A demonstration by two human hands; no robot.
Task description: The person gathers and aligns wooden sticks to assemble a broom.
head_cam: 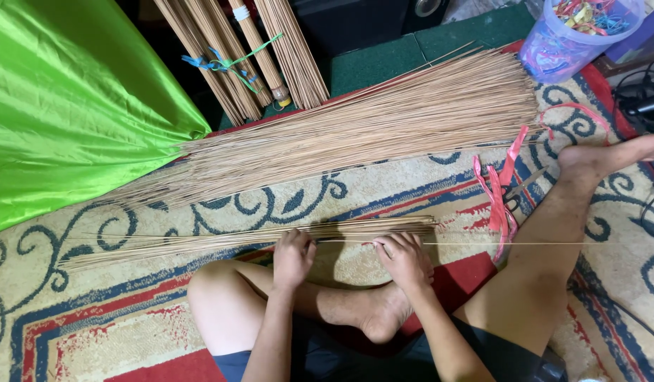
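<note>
Both hands pinch the small stick bundle (256, 237) lying crosswise just beyond them, left hand (293, 258) mid-length, right hand (404, 260) nearer its right end, one stick (496, 243) jutting rightward.

Near me: small stick bundle (235, 240) on carpet (114, 311), under my hands.
Behind it: large stick pile (369, 127).
Far right: tub (567, 35).
</note>
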